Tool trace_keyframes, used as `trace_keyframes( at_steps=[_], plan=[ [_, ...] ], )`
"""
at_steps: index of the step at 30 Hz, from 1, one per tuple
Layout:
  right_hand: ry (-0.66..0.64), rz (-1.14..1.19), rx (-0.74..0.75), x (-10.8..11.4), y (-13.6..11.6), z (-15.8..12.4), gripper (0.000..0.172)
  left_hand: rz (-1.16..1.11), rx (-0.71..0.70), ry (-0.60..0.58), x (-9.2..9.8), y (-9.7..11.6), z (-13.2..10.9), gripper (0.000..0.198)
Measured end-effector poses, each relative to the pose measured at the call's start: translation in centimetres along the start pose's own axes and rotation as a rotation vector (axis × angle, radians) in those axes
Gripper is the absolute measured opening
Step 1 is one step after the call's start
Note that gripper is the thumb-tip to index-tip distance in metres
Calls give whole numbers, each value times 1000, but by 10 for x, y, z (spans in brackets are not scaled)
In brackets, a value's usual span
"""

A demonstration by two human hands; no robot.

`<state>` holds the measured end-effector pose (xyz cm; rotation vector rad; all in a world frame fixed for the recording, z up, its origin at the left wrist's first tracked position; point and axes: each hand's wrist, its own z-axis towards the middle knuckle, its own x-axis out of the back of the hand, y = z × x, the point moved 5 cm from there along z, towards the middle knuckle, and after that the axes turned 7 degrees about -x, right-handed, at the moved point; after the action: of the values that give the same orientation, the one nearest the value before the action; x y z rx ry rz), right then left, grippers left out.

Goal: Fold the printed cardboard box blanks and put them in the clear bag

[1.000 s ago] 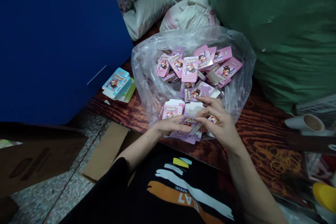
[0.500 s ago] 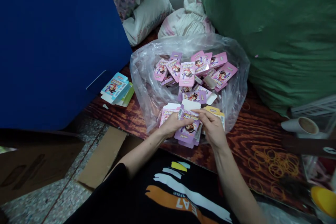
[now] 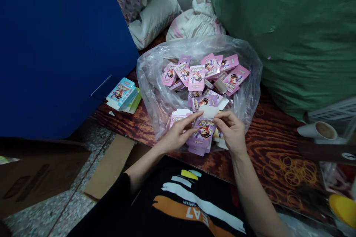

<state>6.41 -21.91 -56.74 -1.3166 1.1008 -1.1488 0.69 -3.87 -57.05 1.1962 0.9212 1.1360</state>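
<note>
Between my hands is a small purple printed card box (image 3: 204, 132) with its white flap standing up at the far end. My left hand (image 3: 177, 133) grips its left side, index finger by the flap and thumb lower down. At the right edge, near the flap's base, the thumb and fingers of my right hand (image 3: 231, 129) pinch it. More flat purple boxes lie under this one at its near end. Just left of it sits a pink box (image 3: 178, 115); a yellow box (image 3: 220, 141) shows partly behind my right hand.
A clear plastic bag (image 3: 151, 92) lies spread around a pile of pink and purple boxes (image 3: 197, 77). Blue and green boxes (image 3: 122, 92) sit to the left. Rubber bands (image 3: 290, 170) and a cup (image 3: 319, 130) are at right. A big green sack (image 3: 289, 40) bulges behind.
My left hand's index finger has moved up to the flap, and the hand has opened wider along the box's side. My right hand has shifted slightly right. The white flap is tilted differently.
</note>
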Motion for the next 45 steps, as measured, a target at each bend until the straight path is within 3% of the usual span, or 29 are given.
trace_keyframes(
  at_steps=[4, 8, 12, 16, 19, 27, 32, 36, 38, 40, 43, 45],
  plan=[
    [-155, -78, -22, -4, -3, 3, 21, -46, 64, -126, 0, -5, -1, 38],
    [-160, -116, 9, -4, -10, 5, 35, -176, 139, -35, 0, -12, -1, 51],
    [-276, -185, 76, -12, -12, 4, 22, -131, 152, -32, 1, -11, -3, 61],
    [-251, -100, -76, -14, 4, 4, 28, 92, 113, -134, 3, -7, -5, 59],
    [-187, -52, -147, -11, 11, 7, 31, 138, 83, -167, 3, -6, -4, 61],
    [-326, -156, -51, -5, -1, 3, 22, -37, 150, -96, 4, -20, -5, 69],
    [-325, -222, 69, -7, -3, -18, 12, 46, 31, -182, 2, -17, -5, 46],
    [-386, -216, -37, -9, 10, -14, 14, 28, 5, -201, -1, -22, -3, 41],
    [-293, -164, -86, 0, 13, 7, 16, -68, 75, -98, 3, -28, 0, 52],
    [-56, -62, -51, 20, 8, 37, 19, -167, 118, 72, 12, -32, 2, 65],
    [276, 18, 160, 46, -11, 68, 39, -197, 124, 268, 28, -35, 2, 61],
    [312, -128, 297, 41, -20, 67, 49, -173, 132, 339, 37, -37, -1, 51]
  ],
)
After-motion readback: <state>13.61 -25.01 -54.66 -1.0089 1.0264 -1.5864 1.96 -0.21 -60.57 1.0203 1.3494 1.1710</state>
